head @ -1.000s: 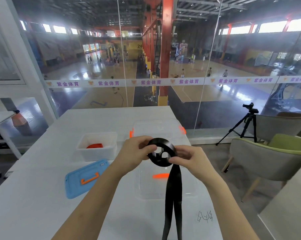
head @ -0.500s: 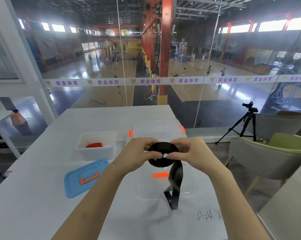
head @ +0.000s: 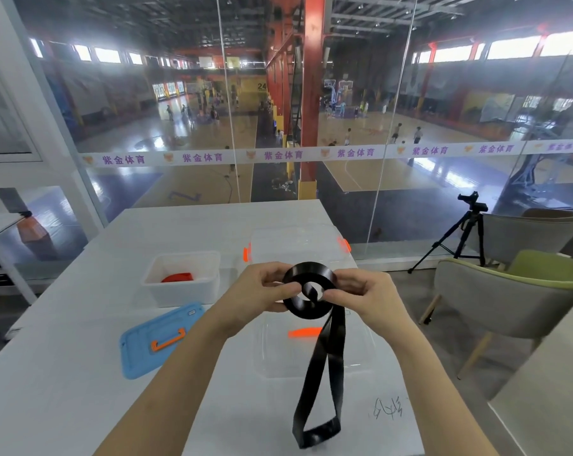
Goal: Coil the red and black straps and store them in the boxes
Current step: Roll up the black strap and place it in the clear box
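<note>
Both hands hold a black strap [head: 321, 366] above the white table. Its upper part is wound into a coil between my left hand [head: 259, 292], which pinches the coil's left side, and my right hand [head: 364, 296], which pinches its right side. The loose rest hangs down as a long loop to the table. A coiled red strap [head: 177, 277] lies inside the small white box [head: 209, 284] at the left. A clear box [head: 298, 241] with orange latches stands behind my hands, its inside hard to see.
A blue lid [head: 137, 350] with an orange handle lies left of my forearm. A clear lid [head: 361, 343] with an orange handle lies under the hanging strap. Glass wall runs behind the table [head: 64, 390]. Chairs [head: 509, 297] and a tripod [head: 466, 235] stand to the right.
The coil has been turned between my hands from flat to more face-on. The hanging loop has dropped lower and swung longer toward the table's near edge.
</note>
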A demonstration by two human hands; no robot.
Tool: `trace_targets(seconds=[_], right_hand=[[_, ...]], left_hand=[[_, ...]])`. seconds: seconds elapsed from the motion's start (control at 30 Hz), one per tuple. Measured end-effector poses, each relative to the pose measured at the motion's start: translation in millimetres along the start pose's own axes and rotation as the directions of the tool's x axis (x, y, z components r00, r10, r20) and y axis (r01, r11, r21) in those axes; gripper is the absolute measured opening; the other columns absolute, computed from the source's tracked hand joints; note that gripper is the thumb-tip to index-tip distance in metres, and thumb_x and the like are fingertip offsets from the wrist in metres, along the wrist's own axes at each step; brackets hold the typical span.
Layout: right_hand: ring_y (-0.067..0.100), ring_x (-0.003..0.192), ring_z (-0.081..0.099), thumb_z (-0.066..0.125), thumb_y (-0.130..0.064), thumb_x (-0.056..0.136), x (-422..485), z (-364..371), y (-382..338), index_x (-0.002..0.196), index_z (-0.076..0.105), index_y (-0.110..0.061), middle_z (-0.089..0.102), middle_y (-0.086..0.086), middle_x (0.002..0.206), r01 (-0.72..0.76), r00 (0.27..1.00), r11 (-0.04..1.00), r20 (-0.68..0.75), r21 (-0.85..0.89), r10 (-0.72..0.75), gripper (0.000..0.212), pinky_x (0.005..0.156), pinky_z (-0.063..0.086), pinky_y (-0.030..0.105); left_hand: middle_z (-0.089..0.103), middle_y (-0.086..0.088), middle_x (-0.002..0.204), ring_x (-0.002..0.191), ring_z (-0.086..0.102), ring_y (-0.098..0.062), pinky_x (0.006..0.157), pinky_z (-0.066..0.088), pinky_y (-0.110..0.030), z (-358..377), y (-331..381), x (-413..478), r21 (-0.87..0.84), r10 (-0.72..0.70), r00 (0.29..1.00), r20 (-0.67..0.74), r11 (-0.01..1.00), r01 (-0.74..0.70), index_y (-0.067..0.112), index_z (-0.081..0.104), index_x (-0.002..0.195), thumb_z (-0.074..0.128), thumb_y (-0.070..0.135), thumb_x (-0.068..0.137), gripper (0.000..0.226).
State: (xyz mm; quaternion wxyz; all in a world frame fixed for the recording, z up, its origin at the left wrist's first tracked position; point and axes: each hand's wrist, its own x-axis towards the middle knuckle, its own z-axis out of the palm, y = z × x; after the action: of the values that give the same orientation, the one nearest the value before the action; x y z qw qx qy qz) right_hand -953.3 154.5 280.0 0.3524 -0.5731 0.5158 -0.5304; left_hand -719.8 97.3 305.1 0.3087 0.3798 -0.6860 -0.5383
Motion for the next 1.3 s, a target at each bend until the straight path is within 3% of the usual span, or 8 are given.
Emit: trace_targets(seconds=[0.17, 0.23, 0.3, 0.5, 0.7, 0.83, 1.13, 1.3], right_hand=[[0.015, 0.091, 0.082, 0.088, -0.008, 0.083, -1, -1, -10, 0.102, 0.084, -0.021, 0.085, -0.003, 0.091, -0.010, 0.992, 0.987, 0.123, -0.159, 0.030, 0.024, 0.089, 0.063, 0.030], [0.014, 0.091, 0.081, 0.089, -0.011, 0.083, -2, 2, -12, 0.102, 0.084, -0.023, 0.085, -0.004, 0.091, -0.012, 0.988, 0.980, 0.146, -0.197, 0.042, 0.023, 0.092, 0.063, 0.034], [0.014, 0.092, 0.081, 0.089, -0.012, 0.082, -1, 4, -12, 0.102, 0.084, -0.024, 0.085, -0.005, 0.092, -0.011, 0.990, 0.982, 0.133, -0.191, 0.037, 0.024, 0.094, 0.063, 0.036], [0.017, 0.098, 0.081, 0.088, -0.007, 0.081, -4, 5, -3, 0.106, 0.083, -0.024, 0.085, -0.002, 0.099, -0.079, 0.990, 0.993, 0.108, -0.091, 0.088, 0.031, 0.097, 0.061, 0.038], [0.017, 0.093, 0.082, 0.085, 0.004, 0.081, -2, 6, 2, 0.102, 0.082, -0.017, 0.085, 0.001, 0.093, -0.056, 0.998, 0.998, 0.008, 0.002, 0.056, 0.029, 0.086, 0.060, 0.026], [0.016, 0.090, 0.082, 0.088, 0.002, 0.078, 2, 4, 2, 0.096, 0.083, -0.021, 0.085, -0.001, 0.091, -0.051, 0.999, 0.999, -0.020, 0.006, 0.051, 0.029, 0.087, 0.060, 0.027], [0.022, 0.098, 0.081, 0.082, 0.004, 0.086, -5, 5, 9, 0.107, 0.081, -0.018, 0.085, 0.004, 0.101, -0.058, 0.998, 0.995, -0.009, 0.086, 0.059, 0.030, 0.094, 0.061, 0.035], [0.017, 0.090, 0.082, 0.086, -0.002, 0.084, -10, 1, 5, 0.099, 0.083, -0.019, 0.085, 0.001, 0.092, -0.064, 0.997, 0.998, 0.030, -0.028, 0.065, 0.023, 0.087, 0.060, 0.027]], left_hand=[[0.075, 0.015, 0.123, 0.119, 0.066, -0.001, 0.107, 0.049, -0.028, -6, 8, 0, 0.301, 0.053, 0.999, 0.012, 0.952, -0.054, 0.028, 0.072, 0.128, 0.080, 0.022, 0.089, 0.040], [0.077, 0.015, 0.112, 0.111, 0.068, -0.002, 0.100, 0.051, -0.022, -2, 13, 1, 0.401, 0.076, 0.996, 0.044, 0.912, -0.087, 0.030, 0.076, 0.120, 0.077, 0.026, 0.091, 0.029], [0.077, 0.013, 0.102, 0.104, 0.070, -0.006, 0.094, 0.054, -0.025, 1, 13, 2, 0.438, 0.109, 0.993, 0.041, 0.892, -0.116, 0.029, 0.077, 0.111, 0.074, 0.025, 0.092, 0.019], [0.079, 0.003, 0.101, 0.098, 0.075, -0.015, 0.087, 0.063, -0.034, 4, 9, -2, 0.178, 0.115, 0.990, -0.081, 0.979, -0.099, 0.024, 0.077, 0.111, 0.071, 0.012, 0.093, 0.022], [0.078, -0.007, 0.111, 0.105, 0.075, -0.023, 0.098, 0.061, -0.046, 7, 7, -3, -0.023, 0.075, 0.992, -0.100, 0.997, -0.077, 0.019, 0.074, 0.117, 0.069, 0.011, 0.097, 0.022], [0.078, -0.007, 0.111, 0.106, 0.075, -0.024, 0.098, 0.060, -0.050, 5, 4, -2, -0.020, 0.055, 0.995, -0.083, 0.998, -0.057, 0.019, 0.073, 0.118, 0.071, 0.014, 0.097, 0.022], [0.079, -0.006, 0.108, 0.104, 0.076, -0.024, 0.093, 0.062, -0.042, 9, 4, -3, -0.114, 0.078, 0.986, -0.148, 0.989, -0.095, 0.019, 0.074, 0.118, 0.067, 0.012, 0.099, 0.022], [0.079, -0.002, 0.113, 0.110, 0.075, -0.021, 0.100, 0.059, -0.044, -2, -3, -6, -0.014, 0.000, 1.000, -0.013, 1.000, 0.000, 0.018, 0.073, 0.119, 0.072, 0.014, 0.096, 0.024]])
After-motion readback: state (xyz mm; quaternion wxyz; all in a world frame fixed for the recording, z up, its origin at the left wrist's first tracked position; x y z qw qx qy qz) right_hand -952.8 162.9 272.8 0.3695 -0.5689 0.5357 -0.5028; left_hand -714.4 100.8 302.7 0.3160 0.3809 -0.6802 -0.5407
